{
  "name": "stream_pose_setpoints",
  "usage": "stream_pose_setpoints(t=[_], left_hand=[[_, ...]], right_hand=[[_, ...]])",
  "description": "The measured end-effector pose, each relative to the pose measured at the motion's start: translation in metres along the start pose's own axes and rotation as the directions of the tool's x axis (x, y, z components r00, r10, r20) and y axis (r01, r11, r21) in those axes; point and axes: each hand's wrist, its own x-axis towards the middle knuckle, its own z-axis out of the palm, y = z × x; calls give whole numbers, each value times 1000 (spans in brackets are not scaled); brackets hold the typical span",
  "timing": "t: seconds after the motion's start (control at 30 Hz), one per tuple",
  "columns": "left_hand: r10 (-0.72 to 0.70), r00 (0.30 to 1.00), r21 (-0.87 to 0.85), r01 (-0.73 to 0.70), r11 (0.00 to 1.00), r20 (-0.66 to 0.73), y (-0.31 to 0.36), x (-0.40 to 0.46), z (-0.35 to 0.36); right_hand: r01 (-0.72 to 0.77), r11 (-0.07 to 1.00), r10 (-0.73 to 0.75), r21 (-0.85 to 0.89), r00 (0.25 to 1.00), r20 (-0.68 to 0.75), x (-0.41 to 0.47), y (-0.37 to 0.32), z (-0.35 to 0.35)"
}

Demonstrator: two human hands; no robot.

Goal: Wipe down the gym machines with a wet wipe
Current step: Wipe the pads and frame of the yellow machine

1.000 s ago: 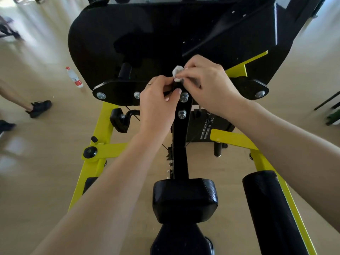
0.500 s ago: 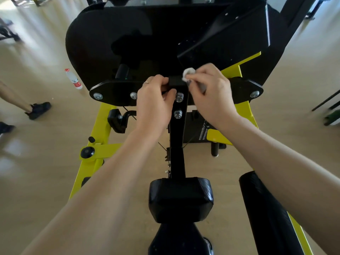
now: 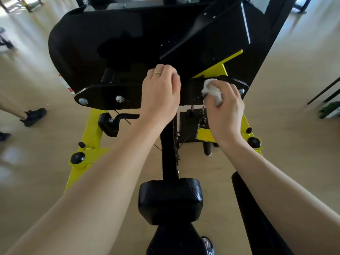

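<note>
Now | right hand (image 3: 223, 105) pinches balled wipe (image 3: 211, 91) | left hand (image 3: 161, 92) curled on bar (image 3: 110, 96) running left-right

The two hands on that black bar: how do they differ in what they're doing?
The right hand holds a crumpled white wipe against the black bar; the left hand holds no wipe and curls over the bar's top edge. The left hand wears a ring; no ring shows on the right. The left sits near the bar's middle, the right near its right end. Both are bare and touch the same bar.
</note>
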Motion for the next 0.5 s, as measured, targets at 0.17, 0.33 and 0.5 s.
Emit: stream_pose_setpoints(t=[0.17, 0.33, 0.5], left_hand=[[24, 998, 28, -22, 999, -58, -9, -6, 11], [36, 999, 12, -36, 999, -34, -12, -6, 7], [49, 996, 69, -43, 997, -79, -10, -6, 11]], right_hand=[[257, 966, -254, -25, 962, 98, 7, -4, 32], [392, 918, -397, 67, 906, 147, 2, 8, 63], [226, 958, -245, 179, 965, 91, -11, 9, 72]])
